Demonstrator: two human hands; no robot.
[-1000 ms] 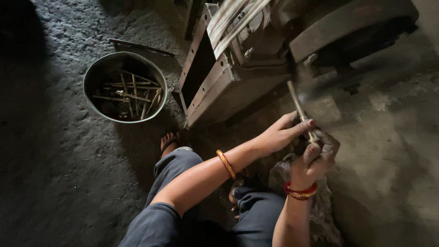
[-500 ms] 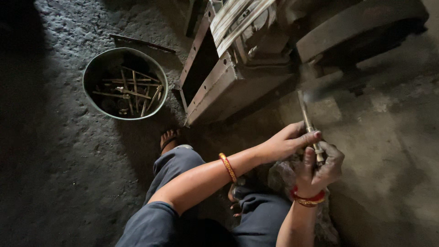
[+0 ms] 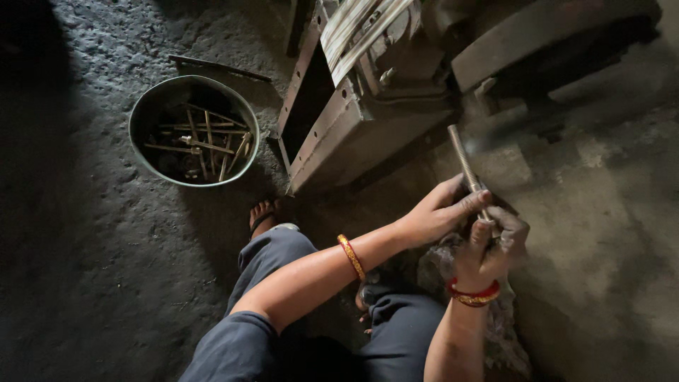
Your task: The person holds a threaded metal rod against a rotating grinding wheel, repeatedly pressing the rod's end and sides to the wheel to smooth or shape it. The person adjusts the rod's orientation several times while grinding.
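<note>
Gripping a long threaded metal rod [image 3: 467, 170] in both hands, you sat on the rough concrete floor [image 3: 85, 283] right in front of the heavy grey machine [image 3: 368, 120]. Your right hand [image 3: 488, 247] was clenched around the rod's lower end, and your left hand [image 3: 438, 212] pinched the shaft just above it, thumb and fingers closed on the metal. The rod rose from your fists at a slight tilt, its free end pointing up towards the machine's base without touching it. Something small may have sat on the thread between your fingers, but the shadow there was too deep to tell. The rod looked stiff and fairly heavy for its thickness, and the thread gave your skin some bite, though any oil on it would have made it slick; low on the shaft, where you held it, seemed the steadier place to grasp. To the machine's left, well apart from your hands, stood a round metal bucket [image 3: 194, 131] with thin rods [image 3: 198, 145] lying crossed inside. A flat metal strip [image 3: 219, 67] lay just beyond the bucket.
</note>
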